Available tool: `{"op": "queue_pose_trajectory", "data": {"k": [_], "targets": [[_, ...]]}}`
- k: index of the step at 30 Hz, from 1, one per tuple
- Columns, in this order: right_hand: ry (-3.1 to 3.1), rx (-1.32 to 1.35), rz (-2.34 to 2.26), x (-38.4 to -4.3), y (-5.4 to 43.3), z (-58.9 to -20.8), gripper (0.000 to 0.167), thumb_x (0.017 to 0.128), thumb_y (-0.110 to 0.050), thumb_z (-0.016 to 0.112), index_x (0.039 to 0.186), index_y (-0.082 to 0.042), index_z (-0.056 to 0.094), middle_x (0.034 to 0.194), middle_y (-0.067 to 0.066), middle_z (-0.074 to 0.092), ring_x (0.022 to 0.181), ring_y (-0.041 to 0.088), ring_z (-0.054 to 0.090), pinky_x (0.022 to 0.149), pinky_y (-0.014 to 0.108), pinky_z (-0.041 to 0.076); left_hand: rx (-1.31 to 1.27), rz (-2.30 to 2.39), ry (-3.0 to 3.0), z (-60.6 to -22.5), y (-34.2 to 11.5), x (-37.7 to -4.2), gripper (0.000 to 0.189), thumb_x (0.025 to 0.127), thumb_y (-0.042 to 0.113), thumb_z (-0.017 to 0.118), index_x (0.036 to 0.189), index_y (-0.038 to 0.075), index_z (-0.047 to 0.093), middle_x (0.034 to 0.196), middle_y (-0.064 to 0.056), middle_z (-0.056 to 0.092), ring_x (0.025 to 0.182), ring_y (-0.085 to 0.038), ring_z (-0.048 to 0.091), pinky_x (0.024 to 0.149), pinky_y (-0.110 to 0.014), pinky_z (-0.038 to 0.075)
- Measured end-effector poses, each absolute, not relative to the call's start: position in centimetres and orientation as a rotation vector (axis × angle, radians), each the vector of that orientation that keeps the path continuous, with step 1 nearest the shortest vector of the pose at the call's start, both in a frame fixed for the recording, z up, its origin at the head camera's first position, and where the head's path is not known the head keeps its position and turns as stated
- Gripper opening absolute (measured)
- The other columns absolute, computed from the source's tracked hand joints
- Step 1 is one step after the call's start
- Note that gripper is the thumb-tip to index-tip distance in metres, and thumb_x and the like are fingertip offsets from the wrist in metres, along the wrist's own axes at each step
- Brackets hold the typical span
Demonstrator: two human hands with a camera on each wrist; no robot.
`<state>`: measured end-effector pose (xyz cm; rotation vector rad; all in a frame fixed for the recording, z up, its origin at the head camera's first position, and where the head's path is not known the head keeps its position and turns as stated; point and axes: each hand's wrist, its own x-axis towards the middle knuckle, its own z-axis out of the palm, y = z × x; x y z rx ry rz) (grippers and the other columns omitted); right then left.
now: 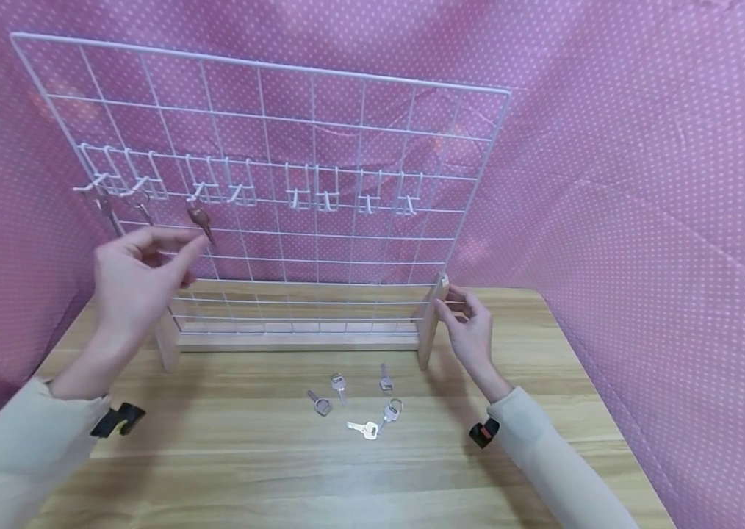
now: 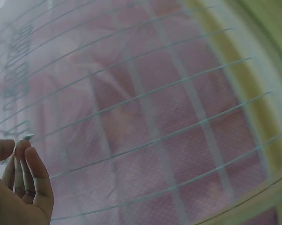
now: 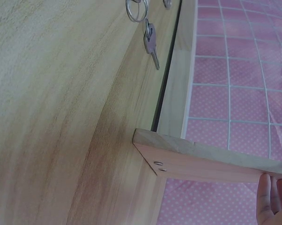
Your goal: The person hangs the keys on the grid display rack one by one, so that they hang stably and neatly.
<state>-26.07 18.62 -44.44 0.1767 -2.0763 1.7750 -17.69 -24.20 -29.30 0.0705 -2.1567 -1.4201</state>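
Note:
My left hand (image 1: 137,275) is raised at the left of a white wire grid rack (image 1: 289,237). Its thumb and forefinger pinch the lower end of a dark key (image 1: 199,217) just under the third hook from the left. In the left wrist view a small shiny bit of the key (image 2: 26,137) shows past the fingertips of the left hand (image 2: 26,187). My right hand (image 1: 470,327) grips the rack's right wooden side piece (image 1: 430,330), thumb at the front edge. In the right wrist view, fingers of the right hand (image 3: 274,199) lie against that wooden side (image 3: 211,166).
Keys also hang from the two leftmost hooks, including one key (image 1: 106,208) at the far left. More white hooks (image 1: 328,200) line the grid to the right. Several loose keys, one with a ring (image 1: 391,413), lie on the wooden table (image 1: 247,470). Pink dotted cloth (image 1: 663,184) surrounds everything.

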Motion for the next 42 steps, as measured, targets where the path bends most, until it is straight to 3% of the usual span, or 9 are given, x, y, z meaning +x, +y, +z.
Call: {"op": "queue_pose_trajectory", "data": {"k": [7,9,12,15,18,22,29,35,42], "targets": [[-2.076,0.191,1.776,-25.9,18.7,-44.2,0.035,0.095,0.001,0.075,0.129,0.005,0.067,0.119,0.031,0.07,0.087,0.001,0.069,0.077,0.017,0.065,-0.015,-1.3,-2.371,-33.8,-24.2,-17.5,0.028,0.097,0.03,0.079,0.108,0.004,0.078,0.066,0.031,0.065,0.05,0.0,0.06,0.037,-0.018,0.042],[-2.079,0.185,1.779,-25.9,18.8,-44.2,0.035,0.095,0.001,0.074,0.13,0.005,0.067,0.12,0.031,0.069,0.088,0.001,0.069,0.077,0.016,0.065,-0.043,-1.274,-2.424,-34.9,-23.9,-17.4,0.028,0.098,0.031,0.078,0.108,0.005,0.078,0.065,0.028,0.065,0.049,-0.001,0.058,0.036,-0.021,0.04],[-2.083,0.175,1.78,-25.9,18.8,-44.2,0.035,0.096,0.0,0.074,0.13,0.005,0.067,0.12,0.031,0.069,0.088,0.0,0.069,0.078,0.016,0.065,-0.07,-1.263,-2.5,-36.4,-23.4,-17.3,0.025,0.098,0.031,0.077,0.107,0.008,0.079,0.068,0.014,0.071,0.049,-0.004,0.058,0.034,-0.024,0.037],[-2.088,0.167,1.78,-25.9,18.8,-44.2,0.035,0.097,-0.001,0.074,0.13,0.004,0.067,0.121,0.031,0.069,0.088,-0.001,0.069,0.078,0.015,0.064,-0.088,-1.239,-2.585,-38.3,-22.6,-17.3,0.022,0.097,0.031,0.078,0.105,0.011,0.08,0.08,-0.002,0.078,0.055,-0.005,0.058,0.04,-0.023,0.041],[-2.097,0.166,1.776,-25.8,18.7,-44.1,0.035,0.097,-0.003,0.074,0.13,0.005,0.067,0.122,0.031,0.069,0.089,-0.001,0.068,0.078,0.014,0.064,-0.145,-1.22,-2.662,-40.6,-21.7,-17.3,0.018,0.096,0.029,0.079,0.104,0.012,0.08,0.095,-0.009,0.081,0.06,-0.005,0.057,0.048,-0.021,0.046],[-2.104,0.167,1.771,-25.8,18.7,-44.1,0.034,0.098,-0.002,0.073,0.13,0.005,0.067,0.122,0.031,0.069,0.089,-0.001,0.068,0.078,0.014,0.064,-0.236,-1.263,-2.77,-43.6,-20.4,-16.9,0.017,0.095,0.024,0.08,0.106,0.011,0.08,0.1,-0.008,0.08,0.063,-0.006,0.058,0.053,-0.02,0.049],[-2.107,0.173,1.766,-25.9,18.7,-44.2,0.034,0.098,-0.003,0.074,0.13,0.004,0.066,0.122,0.03,0.069,0.09,-0.001,0.068,0.079,0.013,0.063,-0.293,-1.46,-2.886,-47.2,-17.9,-16.1,0.016,0.092,0.014,0.08,0.106,0.006,0.077,0.091,-0.003,0.076,0.064,-0.017,0.065,0.049,-0.022,0.053],[-2.107,0.169,1.776,-25.8,18.7,-44.1,0.035,0.098,-0.004,0.073,0.131,0.004,0.066,0.123,0.029,0.069,0.09,-0.001,0.068,0.079,0.013,0.064,-0.409,-1.295,-2.939,-49.1,-16.4,-16.0,0.011,0.088,0.015,0.083,0.098,0.013,0.079,0.086,0.006,0.075,0.074,-0.004,0.063,0.066,-0.018,0.055],[-2.079,0.161,1.801,-25.8,18.5,-44.1,0.034,0.097,-0.002,0.074,0.13,0.005,0.067,0.122,0.031,0.068,0.089,0.0,0.069,0.078,0.014,0.064,-0.423,-1.105,-2.967,-50.3,-14.8,-16.1,0.009,0.086,0.023,0.087,0.091,0.02,0.08,0.079,0.013,0.071,0.071,0.001,0.058,0.065,-0.017,0.046]]}}
